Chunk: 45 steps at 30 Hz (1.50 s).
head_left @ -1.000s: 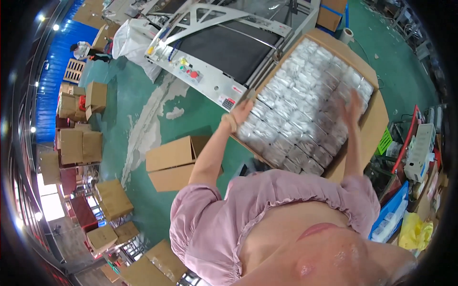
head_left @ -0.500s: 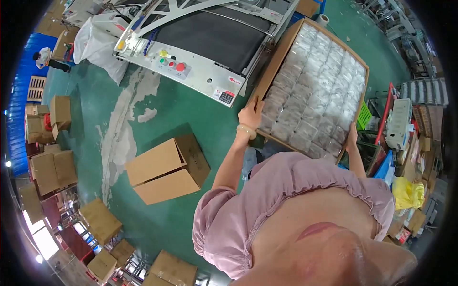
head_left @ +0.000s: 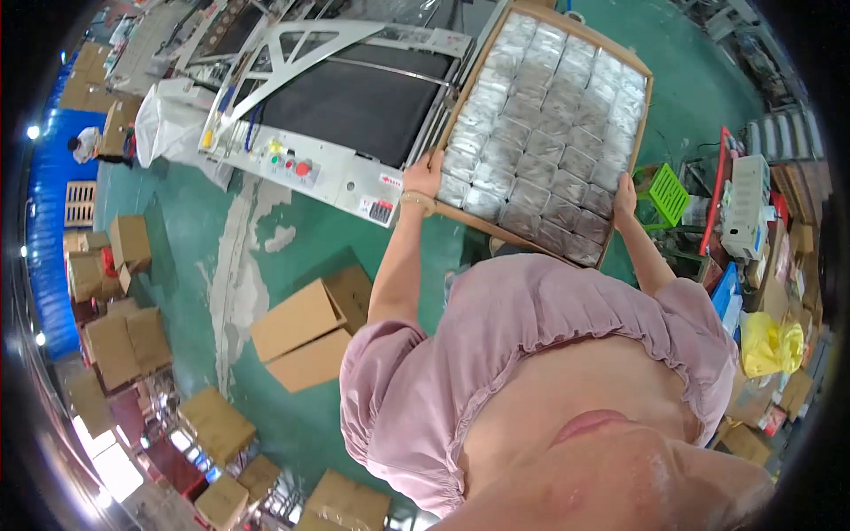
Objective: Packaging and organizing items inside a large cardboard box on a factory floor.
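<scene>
A wide, shallow cardboard box, filled with rows of clear plastic-wrapped packs, is held in front of me, just right of the white-framed conveyor machine. My left hand, with a bracelet at the wrist, is closed on the box's left edge near its front corner, beside the machine's corner. On the opposite side, my right hand grips the right edge. Both hands' undersides are hidden by the box.
An open carton stands on the green floor at my left. A green plastic basket and a red rail are on the right, near a yellow bag. More cartons stack along the left; another person is far off.
The box has moved left and away from me, closer alongside the conveyor machine, and turned slightly counterclockwise. Both hands have moved with it, keeping their grip on its sides.
</scene>
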Motion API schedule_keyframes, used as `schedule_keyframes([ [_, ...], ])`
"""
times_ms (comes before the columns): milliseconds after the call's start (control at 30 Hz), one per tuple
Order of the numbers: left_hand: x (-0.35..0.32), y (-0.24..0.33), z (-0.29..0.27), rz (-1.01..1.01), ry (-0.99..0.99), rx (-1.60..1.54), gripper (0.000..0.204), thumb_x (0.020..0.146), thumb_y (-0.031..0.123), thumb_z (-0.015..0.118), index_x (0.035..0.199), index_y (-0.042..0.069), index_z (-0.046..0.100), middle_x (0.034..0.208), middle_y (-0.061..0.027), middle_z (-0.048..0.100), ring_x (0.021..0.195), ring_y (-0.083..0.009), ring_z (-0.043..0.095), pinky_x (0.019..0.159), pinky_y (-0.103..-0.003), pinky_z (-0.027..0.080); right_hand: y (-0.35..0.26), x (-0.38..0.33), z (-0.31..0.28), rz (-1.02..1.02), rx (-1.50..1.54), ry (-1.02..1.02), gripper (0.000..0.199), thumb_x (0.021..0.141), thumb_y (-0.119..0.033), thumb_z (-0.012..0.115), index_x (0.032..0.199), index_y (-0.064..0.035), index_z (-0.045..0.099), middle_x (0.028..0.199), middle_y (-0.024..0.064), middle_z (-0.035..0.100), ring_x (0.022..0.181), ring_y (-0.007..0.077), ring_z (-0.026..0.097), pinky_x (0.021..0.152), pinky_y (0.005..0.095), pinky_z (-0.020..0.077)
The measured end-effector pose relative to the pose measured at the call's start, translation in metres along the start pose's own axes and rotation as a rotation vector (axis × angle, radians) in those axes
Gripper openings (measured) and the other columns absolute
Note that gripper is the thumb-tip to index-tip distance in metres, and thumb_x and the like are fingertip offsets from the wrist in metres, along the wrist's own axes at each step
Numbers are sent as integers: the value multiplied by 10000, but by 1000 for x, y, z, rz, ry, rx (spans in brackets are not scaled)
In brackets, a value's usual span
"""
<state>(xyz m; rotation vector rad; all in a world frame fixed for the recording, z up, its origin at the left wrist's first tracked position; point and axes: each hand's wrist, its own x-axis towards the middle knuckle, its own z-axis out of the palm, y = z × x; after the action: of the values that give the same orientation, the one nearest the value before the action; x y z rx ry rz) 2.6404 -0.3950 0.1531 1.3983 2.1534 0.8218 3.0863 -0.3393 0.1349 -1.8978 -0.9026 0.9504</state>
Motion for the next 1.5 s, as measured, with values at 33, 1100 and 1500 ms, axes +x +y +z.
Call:
schedule_keyframes([
  [33, 2, 7, 0, -27, -2, 17, 510, 877, 552, 413, 1115, 153, 623, 916, -206, 638, 896, -401, 591, 792, -458, 467, -1, 3, 1, -11, -1, 0, 654, 889, -538, 433, 1329, -54, 432, 1319, 94, 478, 1182, 220, 446, 988, 336, 320],
  [1100, -364, -323, -171, -784, -91, -126, 427, 832, 440, 552, 1074, 100, 644, 1033, -109, 658, 1007, -260, 611, 869, -353, 464, -92, -385, 289, -1359, -227, -766, 276, 813, -132, 615, 1061, -17, 581, 1087, 177, 580, 1021, 335, 550, 867, 373, 448],
  [1500, -265, -478, -208, -1093, 384, -993, 372, 850, 324, 580, 1103, 53, 600, 862, -41, 618, 558, -139, 511, 468, -267, 407, -151, -464, 547, -1420, -690, -1573, 167, 780, -190, 604, 876, -55, 629, 844, 130, 625, 799, 302, 608, 701, 386, 486],
])
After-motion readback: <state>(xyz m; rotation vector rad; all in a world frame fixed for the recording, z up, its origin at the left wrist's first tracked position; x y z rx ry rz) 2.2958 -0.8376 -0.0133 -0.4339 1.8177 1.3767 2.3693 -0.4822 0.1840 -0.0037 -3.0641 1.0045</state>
